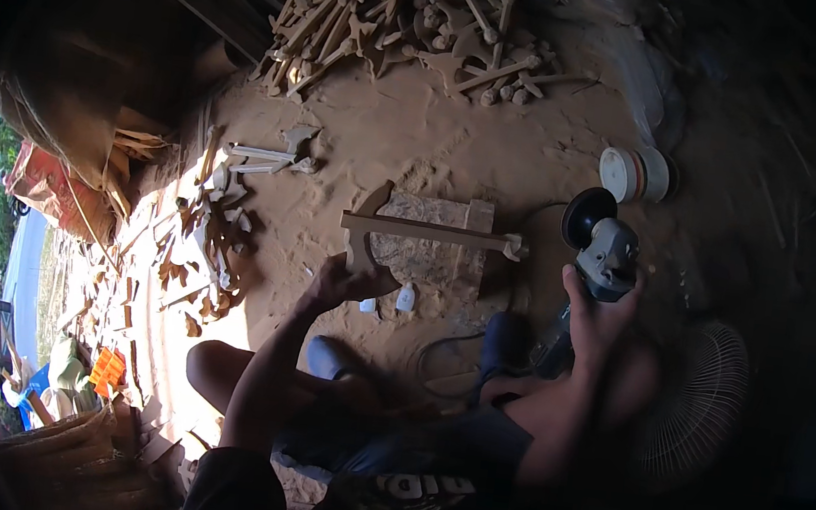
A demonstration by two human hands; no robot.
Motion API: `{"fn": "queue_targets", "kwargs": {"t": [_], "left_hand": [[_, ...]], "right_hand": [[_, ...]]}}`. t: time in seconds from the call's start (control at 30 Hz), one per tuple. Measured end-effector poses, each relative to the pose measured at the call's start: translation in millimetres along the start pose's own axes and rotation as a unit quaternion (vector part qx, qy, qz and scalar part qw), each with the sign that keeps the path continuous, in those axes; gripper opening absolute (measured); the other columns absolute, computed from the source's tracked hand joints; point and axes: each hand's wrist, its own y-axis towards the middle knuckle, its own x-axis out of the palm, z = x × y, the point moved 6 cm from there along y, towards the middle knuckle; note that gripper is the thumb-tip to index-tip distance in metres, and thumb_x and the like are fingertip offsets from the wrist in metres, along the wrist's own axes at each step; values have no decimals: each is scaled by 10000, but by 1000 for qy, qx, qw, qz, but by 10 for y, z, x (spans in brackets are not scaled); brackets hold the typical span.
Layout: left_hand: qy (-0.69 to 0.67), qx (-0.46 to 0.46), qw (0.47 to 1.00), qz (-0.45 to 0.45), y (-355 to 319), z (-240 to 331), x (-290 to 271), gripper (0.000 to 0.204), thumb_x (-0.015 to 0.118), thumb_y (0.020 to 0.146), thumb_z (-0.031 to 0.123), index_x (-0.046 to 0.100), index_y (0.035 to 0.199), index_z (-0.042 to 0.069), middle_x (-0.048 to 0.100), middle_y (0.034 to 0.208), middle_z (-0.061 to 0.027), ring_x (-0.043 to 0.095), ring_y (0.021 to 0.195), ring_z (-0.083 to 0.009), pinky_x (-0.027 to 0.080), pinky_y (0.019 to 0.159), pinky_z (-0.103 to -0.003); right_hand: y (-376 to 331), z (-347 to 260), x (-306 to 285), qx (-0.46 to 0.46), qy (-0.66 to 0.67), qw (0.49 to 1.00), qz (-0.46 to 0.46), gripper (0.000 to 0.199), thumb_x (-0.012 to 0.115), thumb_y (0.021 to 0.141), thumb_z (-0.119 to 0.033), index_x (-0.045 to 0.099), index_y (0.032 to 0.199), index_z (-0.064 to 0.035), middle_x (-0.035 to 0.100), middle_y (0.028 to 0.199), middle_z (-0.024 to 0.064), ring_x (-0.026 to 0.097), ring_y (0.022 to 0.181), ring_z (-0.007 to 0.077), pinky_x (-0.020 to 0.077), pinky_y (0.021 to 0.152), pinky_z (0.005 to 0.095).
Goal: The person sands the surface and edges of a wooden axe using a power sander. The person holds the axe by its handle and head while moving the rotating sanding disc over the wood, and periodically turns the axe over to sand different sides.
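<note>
In the head view, a brown wooden piece made of a long straight bar crossed near one end by a curved, horn-shaped member (431, 231) lies across a rough, weathered, pale rectangular block (472, 272) on the dusty tan ground (500, 150). The person's left hand (329, 283) is closed around the near end of the curved member, at the left of the block. The bar's far end, with a small knobbed fitting, reaches past the block's right edge.

The right hand (600, 312) is wrapped around an angle grinder with a grey metal head (611, 256), raised to the right of the block. Its round black disc (589, 218) stands apart from the wood; whether it is spinning cannot be told.

As for progress, the bar and curved member already appear joined, and the piece seems to be partway through surface work, since it is held in place with the tool at hand. How much of it is already smooth is too small to tell. A large heap of similar brown wooden parts (333, 25) lies beyond the block, and a scattered pile of wooden parts (203, 242) lies to the left; which are finished cannot be judged.
</note>
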Motion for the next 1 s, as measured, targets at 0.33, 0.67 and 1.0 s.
{"fn": "queue_targets", "kwargs": {"t": [0.33,0.67,1.0], "left_hand": [[-25,-111,993,38,-751,-684,530,453,716,1022,302,621,1198,-105,712,816,-133,711,650,-189,588,493,-319],[133,-51,983,118,-749,-539,434,426,785,985,352,670,1124,-35,732,839,-82,647,689,-137,527,584,-347],[67,-18,982,177,-743,-298,394,292,815,945,149,736,1209,56,762,1050,-63,707,971,-151,576,855,-347]], "right_hand": [[-443,227,923,18,-150,966,-208,759,923,728,-215,495,1312,12,730,1054,153,734,968,256,572,882,403],[-917,363,1836,-7,-151,923,-355,910,859,716,-252,415,1440,73,605,1323,292,629,1240,408,497,1045,465],[-1076,227,2157,-34,-88,905,-414,749,852,737,-164,482,1349,56,670,1139,160,674,1045,228,533,959,374]]}}
